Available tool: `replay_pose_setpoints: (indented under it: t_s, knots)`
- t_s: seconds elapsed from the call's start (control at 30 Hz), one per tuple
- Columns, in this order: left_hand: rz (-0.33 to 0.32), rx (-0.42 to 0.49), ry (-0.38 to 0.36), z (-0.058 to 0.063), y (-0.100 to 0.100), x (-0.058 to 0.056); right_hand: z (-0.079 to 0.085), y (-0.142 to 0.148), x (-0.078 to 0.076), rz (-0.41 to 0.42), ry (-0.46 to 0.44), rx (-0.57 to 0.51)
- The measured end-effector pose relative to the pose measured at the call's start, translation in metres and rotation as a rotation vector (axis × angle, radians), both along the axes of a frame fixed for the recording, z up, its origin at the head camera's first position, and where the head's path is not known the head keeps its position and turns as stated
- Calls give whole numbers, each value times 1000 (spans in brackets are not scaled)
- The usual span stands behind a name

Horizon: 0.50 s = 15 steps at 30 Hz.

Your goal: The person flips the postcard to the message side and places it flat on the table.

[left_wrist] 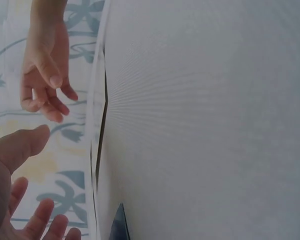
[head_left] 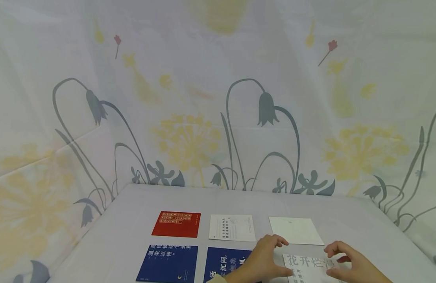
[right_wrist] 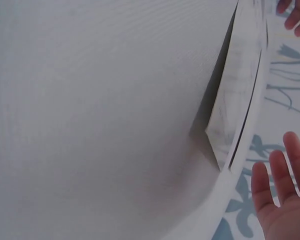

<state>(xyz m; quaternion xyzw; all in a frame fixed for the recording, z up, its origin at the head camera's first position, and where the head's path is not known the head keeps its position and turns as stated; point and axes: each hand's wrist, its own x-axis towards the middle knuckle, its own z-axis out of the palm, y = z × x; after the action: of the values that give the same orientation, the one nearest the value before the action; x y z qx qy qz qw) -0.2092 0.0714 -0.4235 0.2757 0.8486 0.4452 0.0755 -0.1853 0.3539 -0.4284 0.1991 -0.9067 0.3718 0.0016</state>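
Left hand (head_left: 262,261), right hand (head_left: 353,264): grip spread around lettered card (head_left: 308,271), toward tabletop's (head_left: 375,230) right edge; could skew it if closing unevenly.

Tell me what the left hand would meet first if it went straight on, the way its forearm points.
Probably the back right card, just ahead of the left hand in the head view. Depth is hard to judge, so the hand may pass above the card rather than touch it.
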Motion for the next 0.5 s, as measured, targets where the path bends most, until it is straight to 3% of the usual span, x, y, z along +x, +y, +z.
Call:
replay_pose_setpoints:
  t_s: [0.17, 0.43, 0.5]
  knots:
    - [-83, -158, 113, -1, 1, 0, -10, 10, 0, 175, 124, 18]
    - [-115, -322, 177, -5, 5, 0, -27, 20, 1, 223, 251, 121]
    - [-122, -350, 189, -6, 7, 0, -31, 23, -1, 227, 228, 138]
